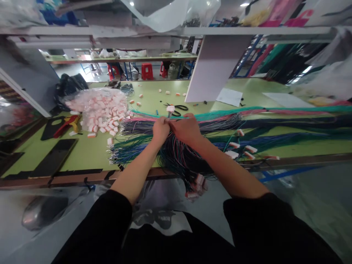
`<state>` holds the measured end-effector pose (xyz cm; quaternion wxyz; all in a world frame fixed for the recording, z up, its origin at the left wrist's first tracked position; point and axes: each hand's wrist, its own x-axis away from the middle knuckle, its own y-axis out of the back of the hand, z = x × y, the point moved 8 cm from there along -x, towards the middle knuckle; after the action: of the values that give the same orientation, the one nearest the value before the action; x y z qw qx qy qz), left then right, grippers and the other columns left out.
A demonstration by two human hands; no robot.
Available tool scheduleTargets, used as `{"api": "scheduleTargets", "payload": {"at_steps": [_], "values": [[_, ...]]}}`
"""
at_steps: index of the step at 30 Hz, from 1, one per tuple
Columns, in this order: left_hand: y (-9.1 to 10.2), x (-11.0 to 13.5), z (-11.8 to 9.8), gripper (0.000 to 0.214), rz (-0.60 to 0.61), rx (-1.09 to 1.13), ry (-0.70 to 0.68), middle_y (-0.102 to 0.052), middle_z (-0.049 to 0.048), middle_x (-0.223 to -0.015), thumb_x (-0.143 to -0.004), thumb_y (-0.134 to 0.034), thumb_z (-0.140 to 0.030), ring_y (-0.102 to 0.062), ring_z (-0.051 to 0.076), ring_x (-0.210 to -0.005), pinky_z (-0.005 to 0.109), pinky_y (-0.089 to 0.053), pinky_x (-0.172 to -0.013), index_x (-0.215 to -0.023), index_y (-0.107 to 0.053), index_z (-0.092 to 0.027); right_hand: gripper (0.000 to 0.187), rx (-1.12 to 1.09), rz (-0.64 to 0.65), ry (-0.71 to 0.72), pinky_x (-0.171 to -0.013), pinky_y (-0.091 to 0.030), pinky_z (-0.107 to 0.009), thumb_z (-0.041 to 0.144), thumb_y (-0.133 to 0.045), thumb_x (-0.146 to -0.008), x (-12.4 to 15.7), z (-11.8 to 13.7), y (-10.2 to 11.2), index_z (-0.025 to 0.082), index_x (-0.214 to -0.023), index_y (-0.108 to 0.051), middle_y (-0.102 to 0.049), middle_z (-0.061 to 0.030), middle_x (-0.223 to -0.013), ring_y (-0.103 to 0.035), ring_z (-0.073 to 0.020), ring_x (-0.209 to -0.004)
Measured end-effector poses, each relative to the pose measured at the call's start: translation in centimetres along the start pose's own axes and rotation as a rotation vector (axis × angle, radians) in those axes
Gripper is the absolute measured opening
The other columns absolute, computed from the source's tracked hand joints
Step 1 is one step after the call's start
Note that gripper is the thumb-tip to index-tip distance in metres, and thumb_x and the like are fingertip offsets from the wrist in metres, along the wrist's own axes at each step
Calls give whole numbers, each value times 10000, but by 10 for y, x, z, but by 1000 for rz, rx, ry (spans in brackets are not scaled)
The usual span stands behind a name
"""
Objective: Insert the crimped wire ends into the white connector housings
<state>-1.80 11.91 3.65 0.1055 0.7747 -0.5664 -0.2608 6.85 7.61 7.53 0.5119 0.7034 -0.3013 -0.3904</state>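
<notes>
My left hand [160, 130] and my right hand [187, 129] meet over the bench, fingers closed together. Just above the fingertips stands a white and orange plug connector [170, 109], its short wires running down into the pinch. Which fingers press on which wire is hidden. Beneath my hands lie long bundles of loose wires: green and pink ones [214, 116], dark ones [214, 126] and blue ones [134, 151]. A hank of wires [178, 154] droops over the front edge, with several connectors [195, 189] at its end. Black-handled scissors [181, 107] lie just behind my hands.
On the left, a clear bag of connectors [96, 104] spills onto the green bench [156, 88]. Red and yellow pliers [67, 125] and a dark flat block [55, 157] are nearby. Wired connectors [234, 145] lie right. A shelf [170, 31] crosses above, with an upright panel [211, 69].
</notes>
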Motion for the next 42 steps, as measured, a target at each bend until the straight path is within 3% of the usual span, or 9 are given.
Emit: {"api": "scheduleTargets", "payload": {"at_steps": [4,10,16,22,27,31,34,38,42], "values": [[4,-18,10,285,-5,-22,28,-497,3,-557,-833,-361,-108,-471,153,-594,272,-374,-594,-588,-483,-188,313,-123,-14,295,-934,-285,-394,271,-386,-882,34,23,17,236,-800,-686,-667,-35,-703,-544,-187,-742],[-17,24,-32,63,268,-137,-375,-659,31,-779,-790,-608,-221,-586,170,-718,253,-406,-657,-835,-626,-181,409,-328,-358,-202,-862,-378,-374,358,-444,-864,49,-59,46,170,-1203,-577,-678,-101,-1022,-589,-243,-926],[-34,73,-55,386,392,-458,-521,-678,90,-1052,-837,-527,-203,-651,224,-857,279,-450,-689,-1222,-556,-216,287,-486,-169,-202,-752,-434,-316,319,-543,-751,72,-63,21,183,-970,-668,-705,-67,-848,-625,-212,-787],[-58,144,-44,227,605,-528,-855,-672,82,-951,-903,-453,-224,-601,200,-956,335,-428,-908,-915,-671,-165,329,-633,326,-197,-617,-418,-269,511,-539,-757,115,-72,0,207,-786,-661,-683,-22,-702,-609,-175,-655],[-72,164,-34,242,552,-598,-980,-670,53,-845,-906,-443,-160,-571,172,-922,374,-359,-992,-863,-681,-175,406,-431,92,-392,-684,-421,-286,434,-338,-915,62,-119,18,156,-850,-626,-695,-118,-892,-596,-177,-731],[-77,162,-43,276,449,-660,-965,-683,48,-815,-928,-431,-222,-561,204,-979,475,-344,-1007,-857,-697,-213,346,-345,138,-314,-938,-406,-368,235,-363,-943,-23,-110,-13,117,-1195,-569,-617,-147,-1201,-574,-217,-1062],[-71,166,-44,329,421,-650,-882,-663,79,-1147,-940,-415,-367,-547,239,-1109,514,-362,-1017,-1122,-637,-205,347,-337,147,-281,-899,-484,-410,333,-493,-927,-71,-101,-44,155,-1219,-550,-575,-98,-1223,-578,-201,-1058],[-50,185,-37,518,416,-559,-924,-484,134,-1416,-960,-340,-382,-459,207,-1296,415,-357,-1069,-1423,-339,-150,333,-345,108,-301,-898,-487,-391,349,-495,-930,-98,-101,-71,152,-1191,-564,-570,-81,-1210,-588,-184,-1041],[10,186,-11,438,257,-346,-956,-613,158,-1257,-943,-376,-337,-533,207,-1229,400,-369,-1074,-1319,-449,-124,333,-423,-110,-181,-914,-475,-394,345,-422,-964,-98,-86,-56,155,-1203,-555,-557,-83,-1221,-583,-171,-1058]]}}
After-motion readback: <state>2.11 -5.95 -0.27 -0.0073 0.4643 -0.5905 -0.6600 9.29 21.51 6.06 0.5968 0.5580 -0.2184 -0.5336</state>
